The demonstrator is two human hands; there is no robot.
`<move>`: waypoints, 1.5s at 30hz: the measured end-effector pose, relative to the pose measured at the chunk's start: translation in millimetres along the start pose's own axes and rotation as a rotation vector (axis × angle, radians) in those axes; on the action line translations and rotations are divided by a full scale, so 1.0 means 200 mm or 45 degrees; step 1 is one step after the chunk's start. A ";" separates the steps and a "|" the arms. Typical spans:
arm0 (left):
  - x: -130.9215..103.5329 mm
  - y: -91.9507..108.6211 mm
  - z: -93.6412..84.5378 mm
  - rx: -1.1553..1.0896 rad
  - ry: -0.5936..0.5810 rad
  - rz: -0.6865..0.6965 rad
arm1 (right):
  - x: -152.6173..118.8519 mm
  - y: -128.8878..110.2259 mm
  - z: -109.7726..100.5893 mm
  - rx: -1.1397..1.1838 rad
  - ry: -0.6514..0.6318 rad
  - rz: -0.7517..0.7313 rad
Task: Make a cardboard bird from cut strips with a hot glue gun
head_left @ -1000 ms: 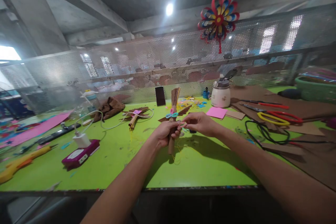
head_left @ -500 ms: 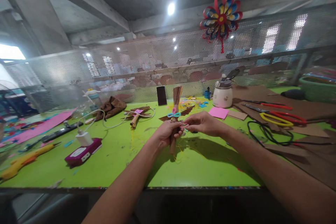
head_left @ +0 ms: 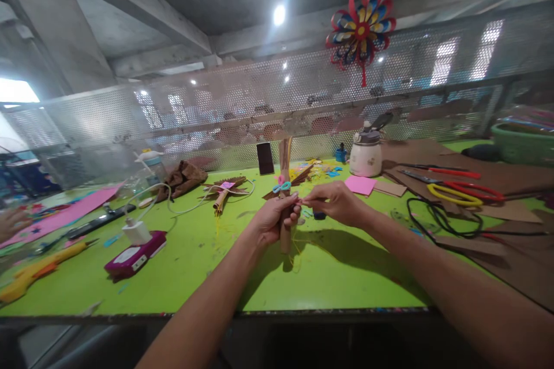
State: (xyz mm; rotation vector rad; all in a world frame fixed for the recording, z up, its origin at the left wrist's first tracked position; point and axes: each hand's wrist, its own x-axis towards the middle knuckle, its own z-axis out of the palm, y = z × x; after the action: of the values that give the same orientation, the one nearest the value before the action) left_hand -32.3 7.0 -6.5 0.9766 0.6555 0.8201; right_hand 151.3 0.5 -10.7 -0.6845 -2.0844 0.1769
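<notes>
My left hand [head_left: 277,216] is closed round a brown paper figure [head_left: 285,236], a rolled tube held upright with fanned strips on top and pleated wings at its sides. Pink and blue loops [head_left: 281,187] sit at its front, above my thumb. My right hand [head_left: 333,202] is pinched just right of the left fingertips, on something small and pinkish that I cannot make out. Yellow threads [head_left: 296,259] hang by the tube's lower end. A second brown winged figure [head_left: 221,196] lies to the left.
Left are a purple power strip [head_left: 135,255], a yellow glue gun [head_left: 43,271], a pink sheet [head_left: 78,213] and another person's hand [head_left: 12,223]. Right are a white bottle [head_left: 366,155], scissors [head_left: 454,195], black cord [head_left: 445,220] and brown cardboard [head_left: 424,155]. A phone [head_left: 265,158] stands behind.
The paper figure has tilted a little to the left in my left hand. My right hand has shifted slightly. Another person's hand has come in at the far left edge.
</notes>
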 end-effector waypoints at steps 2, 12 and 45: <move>0.00 0.01 0.00 -0.007 0.004 0.041 | 0.00 -0.01 0.00 -0.031 0.041 -0.013; -0.02 0.00 0.04 -0.044 -0.030 0.166 | 0.00 -0.03 0.02 -0.047 0.119 0.005; -0.01 -0.04 0.07 -0.127 0.049 0.334 | 0.00 -0.09 0.01 -0.374 0.078 -0.105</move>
State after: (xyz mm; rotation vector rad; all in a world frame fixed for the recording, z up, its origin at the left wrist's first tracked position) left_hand -19.2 -2.8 -7.6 0.9699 0.5201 1.0947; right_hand 141.7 -14.2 -5.2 -0.7652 -2.0952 -0.1985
